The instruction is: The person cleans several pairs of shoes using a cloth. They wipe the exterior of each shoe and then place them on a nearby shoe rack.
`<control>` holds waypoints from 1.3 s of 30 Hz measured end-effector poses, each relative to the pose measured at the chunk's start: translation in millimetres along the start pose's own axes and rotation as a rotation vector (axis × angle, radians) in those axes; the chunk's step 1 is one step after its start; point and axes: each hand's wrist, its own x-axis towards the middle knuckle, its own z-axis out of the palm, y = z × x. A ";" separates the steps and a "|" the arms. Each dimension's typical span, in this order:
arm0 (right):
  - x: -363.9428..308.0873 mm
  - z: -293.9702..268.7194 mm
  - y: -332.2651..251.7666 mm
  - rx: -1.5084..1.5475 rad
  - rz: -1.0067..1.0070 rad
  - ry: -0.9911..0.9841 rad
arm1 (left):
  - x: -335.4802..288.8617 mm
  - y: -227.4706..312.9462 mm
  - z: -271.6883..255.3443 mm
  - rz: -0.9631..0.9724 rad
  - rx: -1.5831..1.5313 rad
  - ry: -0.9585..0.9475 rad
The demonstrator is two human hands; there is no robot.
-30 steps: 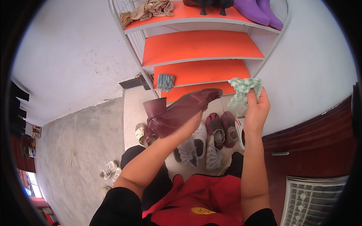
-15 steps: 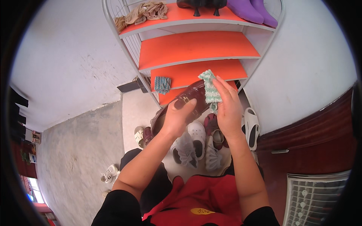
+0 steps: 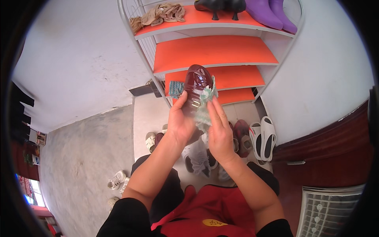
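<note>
Hands (image 3: 180, 123) holding burgundy shoe (image 3: 197, 79), green-white cloth (image 3: 203, 116) against it, dark-marked yellow patch (image 3: 214, 222)

No readable text, only unclear marks on yellow patch (image 3: 214, 222)

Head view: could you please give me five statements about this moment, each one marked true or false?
1. The left hand holds a dark red shoe. True.
2. The purple boots stand below the shoe. False: they stand above it in the picture, on the highest shelf in view.
3. The right hand holds a green-and-white cloth against the shoe. True.
4. The pale slides lie left of both hands. False: they lie to the right.
5. A folded blue-grey cloth is partly hidden. True.
</note>
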 end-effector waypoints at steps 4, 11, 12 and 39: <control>-14.6 14.1 -6.4 0.084 0.026 -0.013 | 7.4 15.0 -4.9 0.034 -0.160 -0.046; -38.8 23.1 -10.4 -0.104 -0.099 -0.193 | 7.3 34.7 6.0 0.057 -0.386 -0.068; -41.6 24.6 -10.1 -0.111 -0.098 -0.203 | 6.9 38.1 5.7 0.032 -0.430 -0.077; -35.6 17.3 15.6 0.890 0.965 -0.160 | 15.1 23.1 -6.1 0.048 -0.289 -0.077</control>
